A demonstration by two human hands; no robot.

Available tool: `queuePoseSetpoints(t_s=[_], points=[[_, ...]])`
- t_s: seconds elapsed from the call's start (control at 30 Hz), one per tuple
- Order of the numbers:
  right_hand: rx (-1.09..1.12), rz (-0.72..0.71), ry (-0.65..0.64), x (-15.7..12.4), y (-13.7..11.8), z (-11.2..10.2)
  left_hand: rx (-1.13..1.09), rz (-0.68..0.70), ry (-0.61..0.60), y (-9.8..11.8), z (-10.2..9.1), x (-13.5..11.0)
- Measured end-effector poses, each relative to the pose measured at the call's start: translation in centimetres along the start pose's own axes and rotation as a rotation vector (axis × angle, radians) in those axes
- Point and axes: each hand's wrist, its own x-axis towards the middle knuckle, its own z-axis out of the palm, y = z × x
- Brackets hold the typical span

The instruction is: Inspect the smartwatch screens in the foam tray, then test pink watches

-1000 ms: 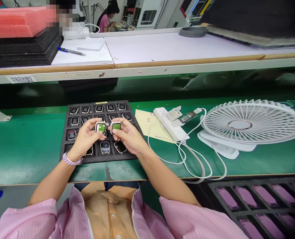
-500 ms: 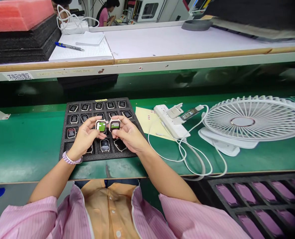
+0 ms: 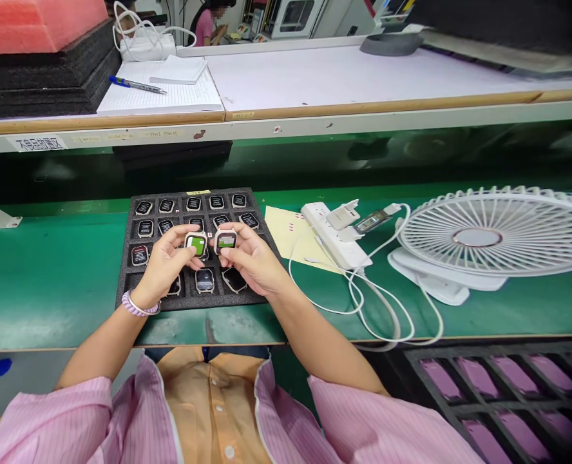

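My left hand (image 3: 163, 267) pinches a small watch body (image 3: 196, 244) whose screen glows green and white. Right beside it, my right hand (image 3: 250, 260) grips a second watch body (image 3: 226, 241) with a green and dark screen. Both hands hover just above a black foam tray (image 3: 124, 283) on the green bench. The tray's pockets hold several more watch bodies (image 3: 204, 280), most with dark screens, some hidden under my fingers.
A yellow sheet (image 3: 286, 233), a white power strip (image 3: 332, 243) with plugs and looping white cables (image 3: 373, 309) lie right of the tray. A white fan (image 3: 498, 235) lies face-up further right. A tray of pink pieces (image 3: 498, 393) sits bottom right. A raised shelf holds a notebook and pen (image 3: 136, 84).
The screen of the watch in my right hand has gone from mostly green to green with a dark band. My hands stay almost in place; the view shifted slightly.
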Motion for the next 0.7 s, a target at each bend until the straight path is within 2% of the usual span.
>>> queuePoseSetpoints(t_s=[0.17,0.43,0.53,0.7], points=[[0.016,0.009,0.000,-0.10,-0.16,0.14,0.049,0.066,0.033,-0.12,0.03,0.20],[0.014,0.001,-0.007,-0.11,-0.13,-0.01,-0.032,-0.044,0.035,0.22,-0.07,0.13],[0.006,0.000,-0.011,-0.14,-0.15,-0.04,-0.029,-0.028,0.056,0.09,-0.05,0.17],[-0.020,-0.002,0.004,-0.21,-0.49,-0.17,-0.054,-0.014,0.014,-0.16,-0.11,0.09]])
